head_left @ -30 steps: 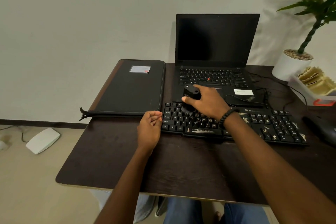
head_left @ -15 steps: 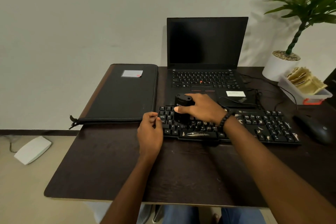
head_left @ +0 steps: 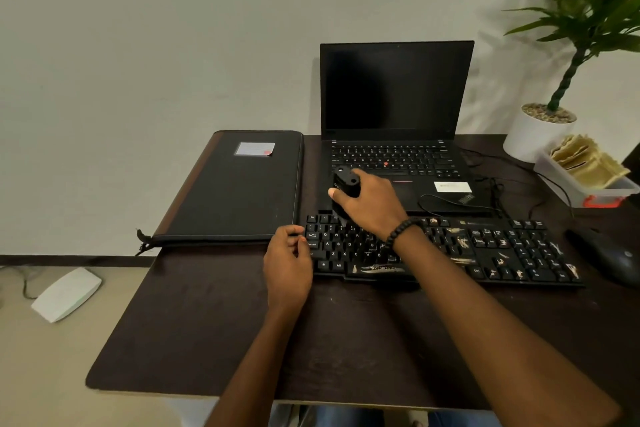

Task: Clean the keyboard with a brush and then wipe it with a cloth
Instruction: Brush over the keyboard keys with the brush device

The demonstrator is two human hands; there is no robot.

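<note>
A black keyboard (head_left: 485, 253) lies across the dark table, with pale specks on its right half. My right hand (head_left: 372, 204) grips a stubby black brush (head_left: 344, 184) and holds it upright over the keyboard's top-left keys; the bristles are mostly hidden under the hand. My left hand (head_left: 289, 260) rests at the keyboard's left edge, fingers curled against it. No cloth is clearly visible.
An open black laptop (head_left: 398, 114) stands behind the keyboard, with a black sleeve (head_left: 232, 191) to its left. A mouse (head_left: 609, 256), a clear box of yellow folded items (head_left: 588, 166), a potted plant (head_left: 540, 128) and cables sit at the right. The table's left edge (head_left: 114, 357) is close by.
My right hand has carried the brush from the middle-left keys toward the keyboard's top-left corner. My left hand has closed in on the keyboard's left edge.
</note>
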